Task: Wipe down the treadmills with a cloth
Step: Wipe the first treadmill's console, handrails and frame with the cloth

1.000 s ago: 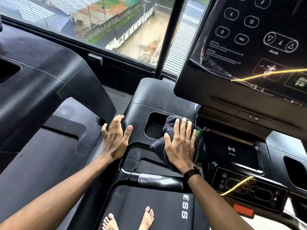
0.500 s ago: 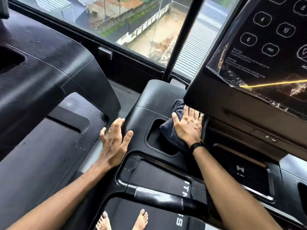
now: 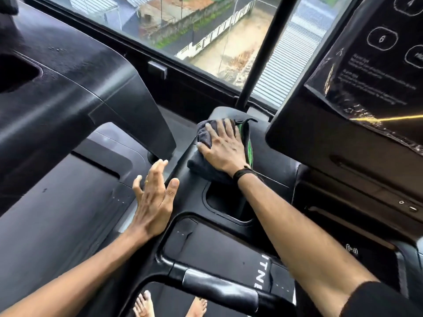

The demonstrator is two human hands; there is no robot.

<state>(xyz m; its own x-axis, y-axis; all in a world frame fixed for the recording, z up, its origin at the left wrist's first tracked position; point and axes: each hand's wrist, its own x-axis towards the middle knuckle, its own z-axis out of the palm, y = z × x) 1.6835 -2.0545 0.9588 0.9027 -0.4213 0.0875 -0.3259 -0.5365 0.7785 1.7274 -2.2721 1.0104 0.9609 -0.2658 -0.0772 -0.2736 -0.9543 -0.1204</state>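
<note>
Single head-worn view, forward and down, close over the treadmill console (image 3: 229, 248) toward the window (image 3: 206, 30).

At the upper right of the frame, the treadmill's console panel (image 3: 375, 65) carries a white outlined button with the numeral "6" (image 3: 381, 39); the small white lines of print below it are too blurred to read. Low in the frame, right of centre, white upright letters "TN" (image 3: 261, 269) stand on the treadmill's front deck cover, part of a longer word that is cut off. At the lower right, a white wireless-wave sign (image 3: 351, 249) marks the console tray.
</note>
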